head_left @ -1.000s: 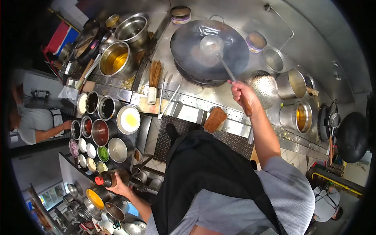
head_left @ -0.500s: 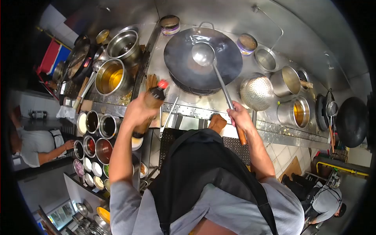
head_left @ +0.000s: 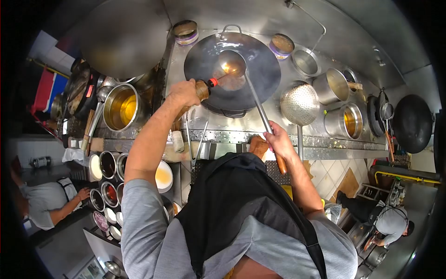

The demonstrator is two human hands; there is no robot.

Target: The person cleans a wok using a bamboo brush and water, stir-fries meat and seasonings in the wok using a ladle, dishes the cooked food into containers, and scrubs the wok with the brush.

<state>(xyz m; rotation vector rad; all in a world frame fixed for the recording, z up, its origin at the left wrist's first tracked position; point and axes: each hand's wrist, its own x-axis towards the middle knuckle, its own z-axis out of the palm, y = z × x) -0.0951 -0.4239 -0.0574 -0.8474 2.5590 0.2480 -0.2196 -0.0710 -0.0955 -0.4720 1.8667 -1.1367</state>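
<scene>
A bottle with a red cap [head_left: 202,89] is tipped over the wok, my left hand [head_left: 184,94] closed around it. From its mouth a thin dark stream runs into the bowl of a long-handled ladle [head_left: 258,100], where some liquid glints. My right hand [head_left: 279,140] grips that ladle near its wooden end. The ladle's bowl is over the middle of the dark wok [head_left: 197,58], and light haze shows there. The liquid's kind cannot be told.
Right of the wok are a perforated strainer [head_left: 299,103] and metal pots [head_left: 331,86]. An oil pot [head_left: 108,111] stands left, above sauce bowls [head_left: 108,165]. Tongs [head_left: 203,139] lie near the counter edge. A blurred grey shape [head_left: 123,39] hides the upper left. Co-workers [head_left: 46,200] appear at both sides.
My left hand has moved the bottle up toward the wok and tilted it from upright, so liquid now streams into the ladle. The blurred grey shape has appeared at upper left.
</scene>
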